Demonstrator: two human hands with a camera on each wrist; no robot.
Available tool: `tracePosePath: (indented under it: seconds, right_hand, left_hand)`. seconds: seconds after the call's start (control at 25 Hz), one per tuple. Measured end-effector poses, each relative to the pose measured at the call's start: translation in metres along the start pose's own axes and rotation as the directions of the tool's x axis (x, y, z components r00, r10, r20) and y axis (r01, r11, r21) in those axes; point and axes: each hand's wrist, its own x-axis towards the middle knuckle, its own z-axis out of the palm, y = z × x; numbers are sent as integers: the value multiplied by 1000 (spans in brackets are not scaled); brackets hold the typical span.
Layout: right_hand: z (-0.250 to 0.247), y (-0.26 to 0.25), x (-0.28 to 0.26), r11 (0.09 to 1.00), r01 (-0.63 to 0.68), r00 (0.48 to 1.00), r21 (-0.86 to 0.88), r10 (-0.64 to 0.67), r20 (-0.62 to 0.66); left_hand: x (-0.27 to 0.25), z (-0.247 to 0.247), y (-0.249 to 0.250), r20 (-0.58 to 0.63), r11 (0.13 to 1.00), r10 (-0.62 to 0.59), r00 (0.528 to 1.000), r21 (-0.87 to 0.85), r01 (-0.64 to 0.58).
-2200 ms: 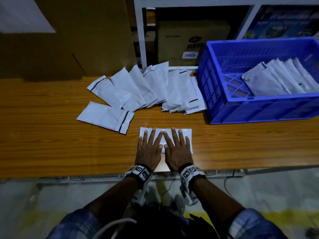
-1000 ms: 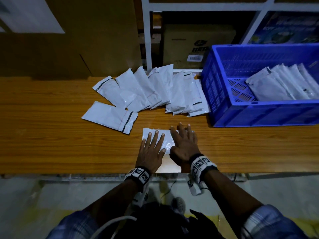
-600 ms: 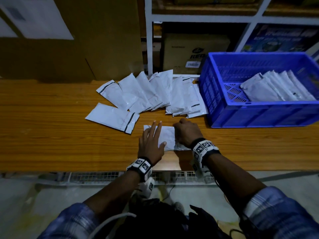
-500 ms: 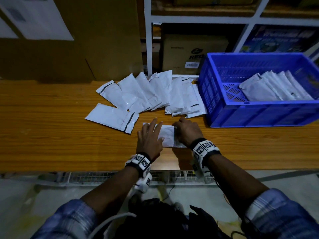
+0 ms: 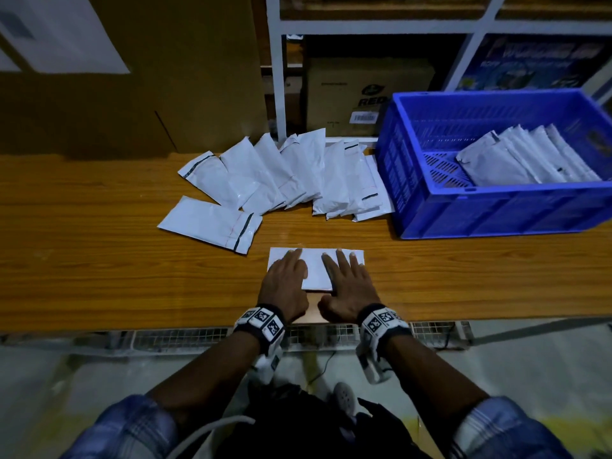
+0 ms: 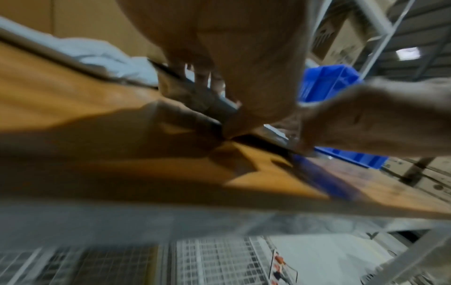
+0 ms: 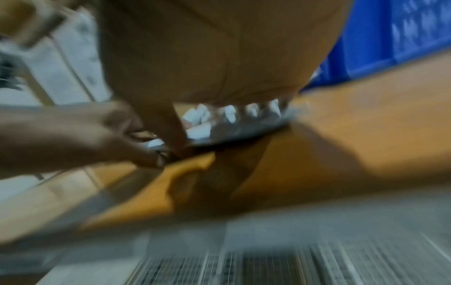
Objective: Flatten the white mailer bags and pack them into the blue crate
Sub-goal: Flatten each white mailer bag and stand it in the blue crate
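Note:
One white mailer bag (image 5: 316,270) lies flat near the front edge of the wooden table (image 5: 99,276). My left hand (image 5: 286,276) presses on its left part with straight fingers held together. My right hand (image 5: 347,276) presses on its right part with its fingers spread. Both wrist views are blurred; the fingertips (image 7: 229,113) touch the bag's surface. The blue crate (image 5: 496,210) stands at the right and holds several flattened mailers (image 5: 530,157) leaning in a row. Several more mailers (image 5: 291,173) lie fanned out at the back of the table.
A single mailer (image 5: 212,223) lies apart, left of the fan. Behind the table stand a big cardboard sheet (image 5: 132,94) and a white shelf frame (image 5: 275,77) with a carton (image 5: 364,94). A wire-mesh tray (image 5: 185,339) runs below the front edge.
Half a second ago my right hand was curled on the bag's right end and the bag looked bunched. Now the bag lies spread out and both hands press flat on it.

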Motion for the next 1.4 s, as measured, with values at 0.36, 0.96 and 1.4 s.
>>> tracePosePath:
  seconds: [0.36, 0.96, 1.4]
  right_hand:
    - [33, -12, 4, 995, -74, 978, 73, 87, -188]
    - [17, -9, 14, 999, -24, 984, 42, 31, -176]
    - [14, -3, 22, 999, -7, 995, 51, 12, -104]
  left_hand:
    - [7, 25, -4, -95, 994, 16, 995, 110, -6]
    - [12, 45, -12, -9, 999, -39, 999, 0, 39]
    - [8, 42, -8, -54, 998, -42, 998, 41, 45]
